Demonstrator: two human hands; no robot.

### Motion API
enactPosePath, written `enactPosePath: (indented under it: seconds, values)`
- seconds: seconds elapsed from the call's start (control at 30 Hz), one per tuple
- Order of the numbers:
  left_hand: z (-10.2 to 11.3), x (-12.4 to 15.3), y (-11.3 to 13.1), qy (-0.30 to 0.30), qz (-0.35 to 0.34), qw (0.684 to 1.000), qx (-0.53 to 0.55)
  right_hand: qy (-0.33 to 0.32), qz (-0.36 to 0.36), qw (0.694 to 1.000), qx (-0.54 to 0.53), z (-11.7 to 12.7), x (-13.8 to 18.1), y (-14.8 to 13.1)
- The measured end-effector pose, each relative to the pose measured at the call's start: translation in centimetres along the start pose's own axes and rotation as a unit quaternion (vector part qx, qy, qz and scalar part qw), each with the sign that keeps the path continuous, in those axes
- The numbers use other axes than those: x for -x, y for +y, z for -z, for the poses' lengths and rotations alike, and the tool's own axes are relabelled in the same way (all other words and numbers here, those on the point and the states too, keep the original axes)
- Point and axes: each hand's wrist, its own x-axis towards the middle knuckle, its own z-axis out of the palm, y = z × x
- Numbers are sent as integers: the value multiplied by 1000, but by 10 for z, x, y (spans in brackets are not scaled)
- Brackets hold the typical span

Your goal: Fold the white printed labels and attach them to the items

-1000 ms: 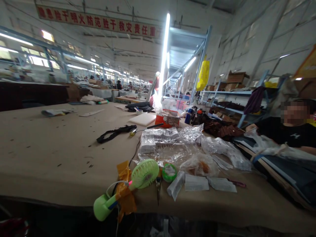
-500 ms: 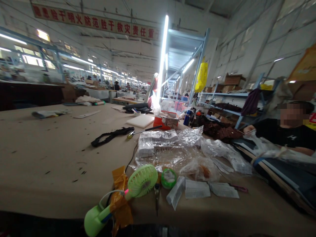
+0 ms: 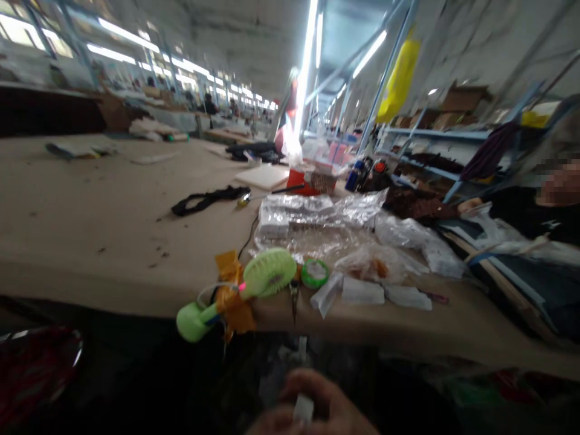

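At the bottom edge of the head view, below the table's front edge, my two hands are close together and smeared by motion. My right hand (image 3: 333, 402) has its fingers curled around a small white tag-like piece (image 3: 303, 408). My left hand (image 3: 270, 421) shows only in part, its fingers closed against the same piece from the left. Above them on the table edge lie thread snips (image 3: 294, 299), a green tape roll (image 3: 314, 273) and stacks of white labels (image 3: 362, 290).
A green fan (image 3: 269, 273) is fixed to the table edge with orange tape (image 3: 239, 311). Clear plastic bags (image 3: 317, 235) and a black strap (image 3: 208, 199) lie farther back. At the right, a person (image 3: 521, 208) is beside a stack of dark fabric (image 3: 530, 272). A red-filled basin (image 3: 40, 368) is at lower left.
The view has tilted down, so the table sits higher in the picture. Both of my hands have come into sight at the bottom with the small white piece.
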Motion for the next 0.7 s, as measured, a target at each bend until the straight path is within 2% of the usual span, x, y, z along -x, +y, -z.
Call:
enactPosePath:
  seconds: [0.07, 0.1, 0.17, 0.23, 0.33, 0.4, 0.53, 0.7]
  values:
    - [-13, 11, -22, 26, 51, 998, 42, 68, 28, 997, -8, 0, 8, 4]
    - [-17, 15, -26, 23, 63, 997, 48, 86, 47, 995, 27, 1, 11, 3]
    - [-21, 19, -27, 5, 60, 997, 51, 128, 114, 975, 141, 4, 14, -1]
    - [-21, 19, -23, 1, 52, 998, 35, 151, 170, 939, 259, 7, 14, -7]
    - [-23, 18, -19, -3, 41, 999, 16, 143, 212, 894, 367, 7, 14, -16]
    - [-24, 18, -20, -4, 37, 999, 4, 134, 221, 879, 402, 5, 14, -18]
    - [-23, 17, -21, 3, 42, 999, 5, 130, 224, 866, 427, 2, 10, -17]
    - [-21, 15, -23, 4, 54, 998, 27, 132, 223, 868, 424, 3, 8, -13]
